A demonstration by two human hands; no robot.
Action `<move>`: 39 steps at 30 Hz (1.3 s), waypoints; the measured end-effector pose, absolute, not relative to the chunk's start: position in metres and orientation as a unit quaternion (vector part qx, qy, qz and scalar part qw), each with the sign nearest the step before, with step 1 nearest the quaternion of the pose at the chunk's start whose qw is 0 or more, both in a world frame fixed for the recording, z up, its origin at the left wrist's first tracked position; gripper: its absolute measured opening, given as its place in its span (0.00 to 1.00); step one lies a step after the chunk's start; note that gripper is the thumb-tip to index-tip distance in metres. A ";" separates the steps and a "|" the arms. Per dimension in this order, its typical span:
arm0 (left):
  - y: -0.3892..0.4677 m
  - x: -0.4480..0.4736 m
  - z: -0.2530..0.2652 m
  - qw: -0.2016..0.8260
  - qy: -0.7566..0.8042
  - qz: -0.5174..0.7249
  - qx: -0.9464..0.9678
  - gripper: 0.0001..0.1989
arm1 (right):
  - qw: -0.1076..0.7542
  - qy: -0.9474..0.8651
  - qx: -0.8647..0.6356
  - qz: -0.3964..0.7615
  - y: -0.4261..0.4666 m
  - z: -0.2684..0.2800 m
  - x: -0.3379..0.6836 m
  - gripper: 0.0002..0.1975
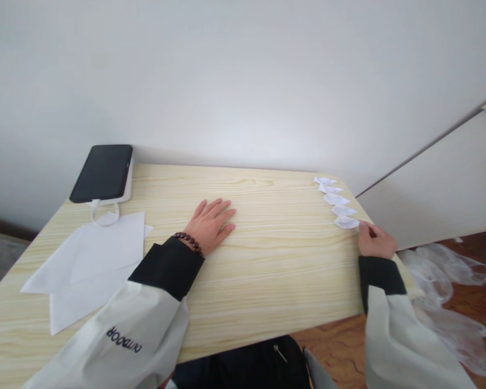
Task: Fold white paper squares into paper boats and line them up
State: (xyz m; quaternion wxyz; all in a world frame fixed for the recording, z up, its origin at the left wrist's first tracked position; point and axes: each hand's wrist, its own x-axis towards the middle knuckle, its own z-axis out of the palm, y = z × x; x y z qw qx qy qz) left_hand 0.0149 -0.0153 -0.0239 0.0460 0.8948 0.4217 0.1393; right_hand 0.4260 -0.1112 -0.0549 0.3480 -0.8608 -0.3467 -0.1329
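My left hand [211, 224] lies flat on the wooden tabletop [259, 281], fingers spread, holding nothing. At the table's right edge, my right hand [376, 241] pinches the pointed right tip of a small folded white paper piece [345, 222]. This piece is the nearest in a column of several similar folded papers; the one just beyond it is a folded paper [342, 210], and the farthest folded paper [324, 180] sits close to the wall. Their exact folded shape is too small to make out.
Loose white paper sheets [101, 254] overlap at the left. Behind them, a black-screened tablet [103, 173] rests on a white box, with a white cable [116, 215] looped in front. A wall [243, 81] borders the back; clear plastic bags [441, 275] lie on the floor at right.
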 end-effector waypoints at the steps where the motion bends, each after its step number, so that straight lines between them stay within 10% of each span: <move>1: -0.015 0.015 -0.024 0.046 0.422 0.138 0.895 0.20 | 0.350 -0.342 -0.862 -0.135 -0.111 -0.055 0.427 0.21; 8: -0.015 0.016 -0.023 0.045 0.422 0.137 0.895 0.20 | 0.363 -0.442 -0.789 -0.223 -0.110 -0.049 0.387 0.22; 29: -0.080 -0.053 0.012 -0.081 0.688 0.026 0.721 0.26 | 0.310 -0.773 -0.554 0.008 -0.018 -0.037 0.161 0.14; 39: -0.083 -0.075 0.031 0.017 0.752 -0.082 0.653 0.17 | 0.312 -0.773 -0.551 0.018 -0.016 -0.041 0.162 0.14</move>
